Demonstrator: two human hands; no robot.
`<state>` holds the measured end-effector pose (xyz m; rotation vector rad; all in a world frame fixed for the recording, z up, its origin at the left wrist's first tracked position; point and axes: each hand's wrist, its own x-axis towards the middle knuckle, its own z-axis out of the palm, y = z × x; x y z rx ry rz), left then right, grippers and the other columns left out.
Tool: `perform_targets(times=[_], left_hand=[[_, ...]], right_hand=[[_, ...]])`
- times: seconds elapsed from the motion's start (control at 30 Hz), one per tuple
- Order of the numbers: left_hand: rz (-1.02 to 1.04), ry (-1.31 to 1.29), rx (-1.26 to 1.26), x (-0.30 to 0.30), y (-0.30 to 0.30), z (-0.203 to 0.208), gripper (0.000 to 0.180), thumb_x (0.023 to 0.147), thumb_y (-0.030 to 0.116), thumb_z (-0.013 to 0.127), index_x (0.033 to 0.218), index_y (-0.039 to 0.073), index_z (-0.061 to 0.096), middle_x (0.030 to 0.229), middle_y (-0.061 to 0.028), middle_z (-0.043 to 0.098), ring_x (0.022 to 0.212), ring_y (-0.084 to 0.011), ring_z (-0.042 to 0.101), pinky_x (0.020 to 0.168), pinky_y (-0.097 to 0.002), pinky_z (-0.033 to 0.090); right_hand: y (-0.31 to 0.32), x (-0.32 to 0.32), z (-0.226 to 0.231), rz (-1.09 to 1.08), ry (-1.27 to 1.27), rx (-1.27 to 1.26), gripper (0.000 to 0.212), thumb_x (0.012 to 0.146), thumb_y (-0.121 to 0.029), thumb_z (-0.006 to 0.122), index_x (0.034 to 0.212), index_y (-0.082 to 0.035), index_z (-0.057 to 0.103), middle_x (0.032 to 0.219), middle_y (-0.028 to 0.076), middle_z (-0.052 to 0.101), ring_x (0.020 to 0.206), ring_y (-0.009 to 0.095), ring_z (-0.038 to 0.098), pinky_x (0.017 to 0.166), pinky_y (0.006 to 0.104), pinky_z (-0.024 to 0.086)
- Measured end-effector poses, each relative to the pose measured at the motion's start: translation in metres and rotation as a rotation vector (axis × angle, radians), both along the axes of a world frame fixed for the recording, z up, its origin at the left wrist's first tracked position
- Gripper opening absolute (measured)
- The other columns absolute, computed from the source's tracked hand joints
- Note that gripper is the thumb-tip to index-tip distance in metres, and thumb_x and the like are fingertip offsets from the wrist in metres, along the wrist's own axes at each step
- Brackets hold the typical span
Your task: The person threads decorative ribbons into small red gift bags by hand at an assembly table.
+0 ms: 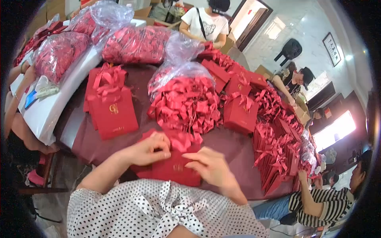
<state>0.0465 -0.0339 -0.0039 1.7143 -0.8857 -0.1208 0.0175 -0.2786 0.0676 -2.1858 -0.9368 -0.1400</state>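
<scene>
A red paper gift bag (pixel 170 169) with a small gold print lies flat right in front of me, close to my body. Pink-red ribbon (pixel 180 142) lies loosely across its upper part. My left hand (pixel 152 150) is over the bag's upper left, fingers curled in beside the ribbon. On the bag's right side is my right hand (pixel 210 166), thumb and fingertips drawn together in a pinch. Slight blur hides what, if anything, either hand grips. Beyond my hands, a clear plastic sack (pixel 180 73) spills a heap of ribbons (pixel 184 103).
Finished-looking red bags (pixel 114 115) stand at left, others (pixel 241 113) at right, beside a dense row of ribboned bags (pixel 276 154). Filled plastic sacks (pixel 137 44) lie at the far side. A dark red cloth (pixel 234 166) covers the table. Other people work around it.
</scene>
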Motion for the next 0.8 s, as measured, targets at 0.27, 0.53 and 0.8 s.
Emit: perform_targets(times=[0.27,0.53,0.8], left_hand=[[0.129,-0.027,0.043,0.004,-0.014,-0.002,0.020,0.085,0.020,0.066,0.076,0.006,0.053,0.088,-0.0046,0.050,0.092,-0.0208,0.043,0.087,-0.0358,0.030],[0.113,-0.011,-0.025,0.016,-0.020,-0.019,0.017,0.084,0.018,0.066,0.082,0.005,0.056,0.089,-0.0060,0.051,0.095,-0.0227,0.042,0.088,-0.0365,0.032],[-0.051,0.044,-0.083,0.030,-0.009,-0.016,0.015,0.085,0.018,0.066,0.084,0.005,0.058,0.100,-0.0069,0.053,0.103,-0.0237,0.044,0.094,-0.0382,0.029]], right_hand=[[0.011,0.019,-0.028,0.024,0.165,0.043,0.014,0.086,-0.015,0.065,0.096,-0.005,0.065,0.086,0.010,0.063,0.078,0.023,0.062,0.062,0.0305,0.050],[0.027,0.025,-0.038,-0.097,0.319,0.140,0.011,0.086,-0.009,0.062,0.095,-0.003,0.059,0.096,0.009,0.062,0.072,0.016,0.062,0.061,0.0274,0.050],[0.019,0.042,-0.058,-0.082,0.457,0.299,0.011,0.087,-0.008,0.062,0.094,0.000,0.059,0.083,0.006,0.062,0.068,0.008,0.056,0.058,0.0220,0.045]])
